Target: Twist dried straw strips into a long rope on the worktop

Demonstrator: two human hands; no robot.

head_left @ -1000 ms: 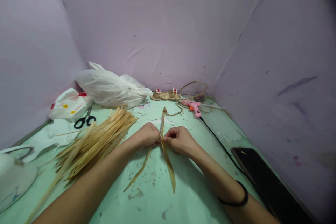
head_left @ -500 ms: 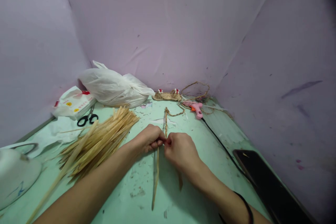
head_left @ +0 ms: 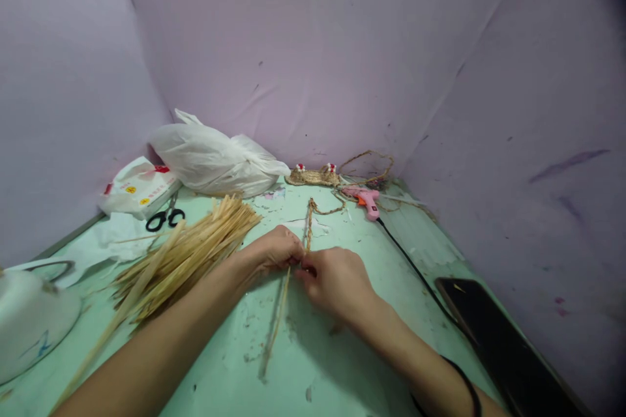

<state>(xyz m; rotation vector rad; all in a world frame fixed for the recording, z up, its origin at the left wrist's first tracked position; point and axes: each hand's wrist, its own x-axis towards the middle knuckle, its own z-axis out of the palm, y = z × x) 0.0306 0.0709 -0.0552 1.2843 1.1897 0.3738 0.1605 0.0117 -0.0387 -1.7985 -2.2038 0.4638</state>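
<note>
A thin braided straw cord [head_left: 309, 225] runs from the table's middle toward me, and both hands meet at its near end. My left hand [head_left: 280, 247] is closed, pinching the braid. Beside it, my right hand [head_left: 337, 279] has its fingertips closed on the straw strands at the same spot. One loose straw strand [head_left: 278, 326] hangs down toward me from between the hands, its tip blurred. The exact grip of the fingertips is partly hidden. To the left of my left forearm lies a bundle of dry straw [head_left: 195, 260].
Black-handled scissors [head_left: 165, 218], a tissue pack [head_left: 141, 186] and a white plastic bag [head_left: 215, 159] lie back left. A woven straw piece [head_left: 313, 176] and a pink glue gun [head_left: 366, 201] with a black cord stand at the back. A phone [head_left: 493, 339] lies right, a white bowl-like object [head_left: 34, 326] left.
The hanging strand has swung left at its lower end. My right hand has shifted slightly left and turned, and the strand below it is now mostly hidden.
</note>
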